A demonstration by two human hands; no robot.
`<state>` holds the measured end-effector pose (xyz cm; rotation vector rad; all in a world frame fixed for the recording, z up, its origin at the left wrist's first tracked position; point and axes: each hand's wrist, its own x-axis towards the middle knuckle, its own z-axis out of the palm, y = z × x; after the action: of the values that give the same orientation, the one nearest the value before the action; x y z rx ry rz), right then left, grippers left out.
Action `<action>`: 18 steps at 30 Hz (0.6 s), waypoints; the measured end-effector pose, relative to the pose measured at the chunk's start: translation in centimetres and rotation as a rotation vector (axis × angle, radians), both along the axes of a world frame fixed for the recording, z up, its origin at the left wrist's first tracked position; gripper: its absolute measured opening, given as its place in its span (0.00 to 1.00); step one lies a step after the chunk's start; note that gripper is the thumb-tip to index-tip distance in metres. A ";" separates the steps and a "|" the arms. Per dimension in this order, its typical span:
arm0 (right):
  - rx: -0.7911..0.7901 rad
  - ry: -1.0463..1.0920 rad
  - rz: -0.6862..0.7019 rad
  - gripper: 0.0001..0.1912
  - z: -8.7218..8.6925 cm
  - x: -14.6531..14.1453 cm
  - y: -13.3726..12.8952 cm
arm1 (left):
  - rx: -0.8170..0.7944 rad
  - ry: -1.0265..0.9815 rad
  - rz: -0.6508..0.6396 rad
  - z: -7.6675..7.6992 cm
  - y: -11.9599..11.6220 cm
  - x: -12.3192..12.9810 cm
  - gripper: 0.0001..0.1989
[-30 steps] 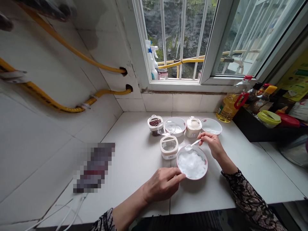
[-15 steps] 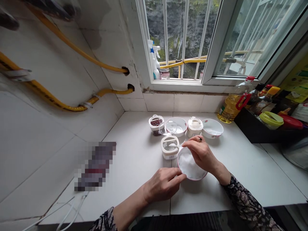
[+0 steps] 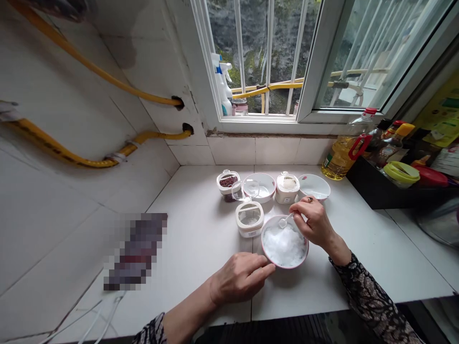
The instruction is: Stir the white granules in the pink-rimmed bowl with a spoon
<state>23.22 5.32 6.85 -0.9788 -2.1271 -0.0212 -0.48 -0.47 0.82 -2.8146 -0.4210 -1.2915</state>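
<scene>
Between the fingers of my right hand (image 3: 312,220) is a small white spoon (image 3: 285,220), its scoop over the back of a pink-rimmed bowl (image 3: 264,248). A heap of white granules (image 3: 285,243) fills much of that bowl. My left hand (image 3: 244,278) pinches the bowl's near-left rim with its fingertips; the thumb is partly hidden. Just behind and left of the bowl stands a clear jar with a cream rim (image 3: 250,220), its lid flipped up. I cannot make out how much the jar holds.
Behind stand a jar of dark red bits (image 3: 228,184), a white bowl (image 3: 260,188), a jar of pale powder (image 3: 287,188) and another bowl (image 3: 314,187). An oil bottle (image 3: 340,160) and a black condiment box (image 3: 380,191) are at right. A blurred dark object (image 3: 138,253) lies left.
My right hand has drawn the spoon out of the open jar and moved right, over the bowl of white granules. My left hand stays at the rim. The view has shifted slightly.
</scene>
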 end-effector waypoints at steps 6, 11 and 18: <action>-0.104 -0.011 0.024 0.11 -0.6 -0.6 -0.1 | -0.001 0.003 0.008 -0.2 0.0 0.0 0.17; -0.149 0.064 -0.046 0.11 -0.4 -0.4 -0.1 | -0.013 -0.004 0.002 -0.2 0.0 0.0 0.17; -0.173 0.078 -0.002 0.11 -0.5 -0.7 -0.2 | -0.017 -0.010 -0.013 0.0 0.0 0.0 0.17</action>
<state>22.49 5.15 6.39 -1.0641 -2.0826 0.1998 -0.44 -0.43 0.81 -2.8302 -0.4165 -1.3112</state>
